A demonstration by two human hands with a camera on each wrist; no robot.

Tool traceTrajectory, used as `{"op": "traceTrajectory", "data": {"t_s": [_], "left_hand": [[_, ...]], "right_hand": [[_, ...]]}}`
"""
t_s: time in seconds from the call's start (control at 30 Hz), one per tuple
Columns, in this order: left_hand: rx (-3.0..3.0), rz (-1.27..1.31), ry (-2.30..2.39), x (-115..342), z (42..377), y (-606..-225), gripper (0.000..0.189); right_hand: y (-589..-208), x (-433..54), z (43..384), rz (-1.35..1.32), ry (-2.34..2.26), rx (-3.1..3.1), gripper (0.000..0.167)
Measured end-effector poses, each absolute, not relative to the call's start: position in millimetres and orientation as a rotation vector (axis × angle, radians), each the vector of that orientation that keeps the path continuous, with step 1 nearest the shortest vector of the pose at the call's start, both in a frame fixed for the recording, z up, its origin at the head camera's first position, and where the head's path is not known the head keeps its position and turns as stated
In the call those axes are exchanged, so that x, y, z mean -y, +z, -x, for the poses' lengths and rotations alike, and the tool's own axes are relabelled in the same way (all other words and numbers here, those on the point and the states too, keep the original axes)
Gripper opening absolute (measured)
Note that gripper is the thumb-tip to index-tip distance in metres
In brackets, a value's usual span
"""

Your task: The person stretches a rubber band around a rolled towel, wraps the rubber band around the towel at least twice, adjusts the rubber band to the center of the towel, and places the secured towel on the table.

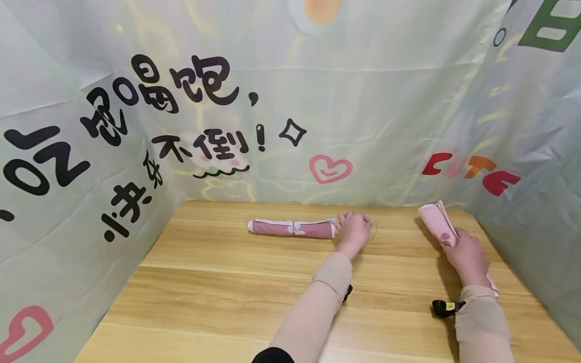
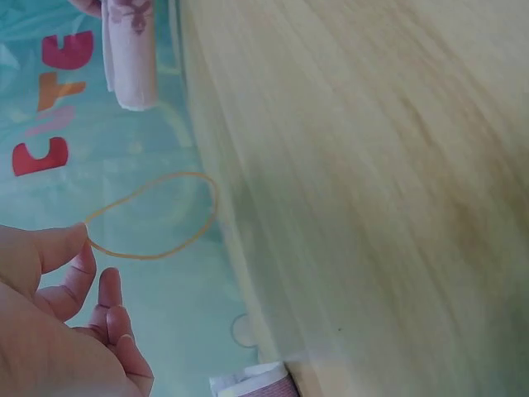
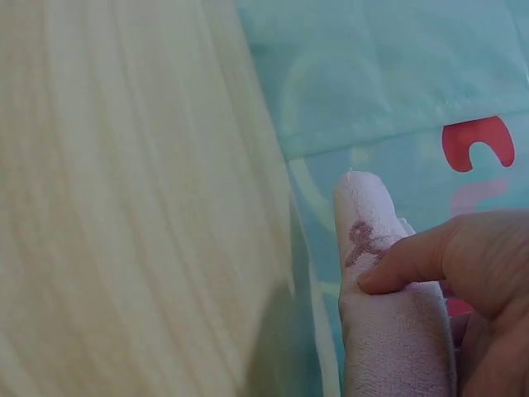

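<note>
Between thumb and forefinger, my left hand point(image 1: 355, 228) pinches a thin yellow rubber band point(image 2: 216, 198), which hangs as an open loop in the left wrist view. Just left of that hand lies a darker pink rolled towel point(image 1: 272, 228) with a band around its middle. Over at the right, my right hand point(image 1: 468, 256) grips a light pink rolled towel point(image 1: 434, 222) with a darker printed motif, held tilted with its far end raised. In the right wrist view, the thumb lies along this roll point(image 3: 397, 347); the other fingers are mostly hidden behind it.
The wooden table point(image 1: 218, 282) runs back to a pale printed cloth point(image 1: 386, 111) that hangs behind and at both sides. A black strap device point(image 1: 445, 308) sits at the right wrist, and part of another shows under the left forearm.
</note>
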State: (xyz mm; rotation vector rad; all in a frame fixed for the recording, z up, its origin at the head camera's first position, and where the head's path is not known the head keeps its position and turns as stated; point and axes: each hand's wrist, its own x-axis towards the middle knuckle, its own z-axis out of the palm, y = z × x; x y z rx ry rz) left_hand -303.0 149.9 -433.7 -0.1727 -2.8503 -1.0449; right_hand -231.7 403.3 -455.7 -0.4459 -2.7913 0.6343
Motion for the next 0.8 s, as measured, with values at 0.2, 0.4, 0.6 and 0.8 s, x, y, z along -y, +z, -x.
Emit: {"op": "traceTrajectory", "data": {"t_s": [0.2,0.4,0.6,0.8], "left_hand": [[2.787,0.216,-1.12,-143.0,301.5,-432.4,0.014],[2.708,0.272,-1.238,-134.1,296.6,-425.9,0.011],[2.678,0.297,-1.232,-125.1,292.9,-421.1,0.012],[2.638,0.334,-1.232,-115.6,290.0,-415.5,0.012]], "right_hand": [[-453.4,-400.8,232.3,0.374,0.638,2.745,0.052],[-448.7,-396.6,232.8,0.313,0.663,2.715,0.053],[-443.3,-390.5,232.9,0.27,0.684,2.688,0.055],[-437.7,-388.2,234.1,0.178,0.718,2.672,0.057]]}}
